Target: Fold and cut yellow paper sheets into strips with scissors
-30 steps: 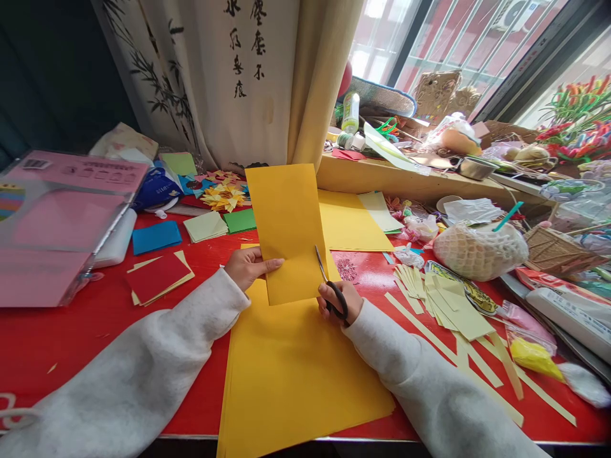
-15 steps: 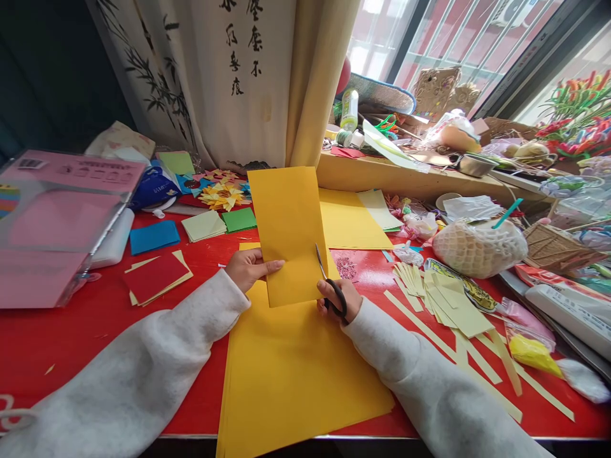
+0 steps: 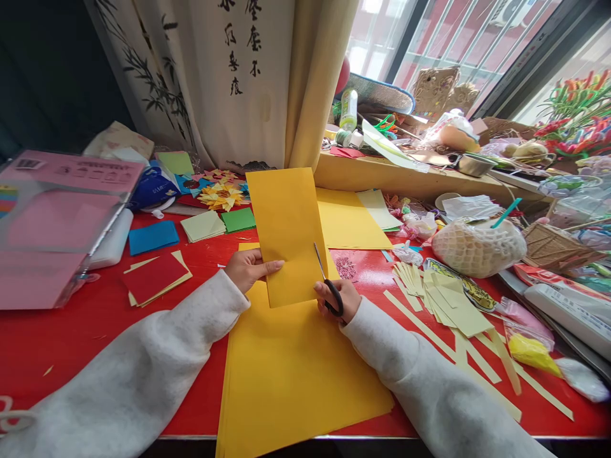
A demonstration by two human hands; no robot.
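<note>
The left hand [image 3: 249, 268] pinched the left edge of a tall orange-yellow paper sheet [image 3: 287, 232], thumb flat across its smooth matte front and the other fingers hidden behind it. The sheet stood nearly upright at the centre of the view, a stiff, clean-edged rectangle with its top leaning toward 12 o'clock. At 3 o'clock of that sheet, the right hand [image 3: 340, 299] was closed through the black plastic loop handles of a pair of slim steel scissors [image 3: 326, 282], whose thin blades pointed toward 11 o'clock and met the sheet's right edge low down; how far the blades were parted could not be told.

Below both hands, toward 6 o'clock, a flat stack of large orange-yellow paper [image 3: 296, 375] lay on the glossy red table [image 3: 71, 337], its near corner overhanging the table edge. At 3 o'clock of the right hand lay long, narrow pale yellow paper strips [image 3: 449, 305], some fanned, some crossing. Beyond them sat a rounded bundle in white foam netting [image 3: 480, 249]. At 9 o'clock of the left hand rested a small red paper square [image 3: 155, 277] on pale sheets, and farther out a clear plastic pack of pink paper [image 3: 60, 226]. Both sleeves were of soft, fuzzy white fabric.
</note>
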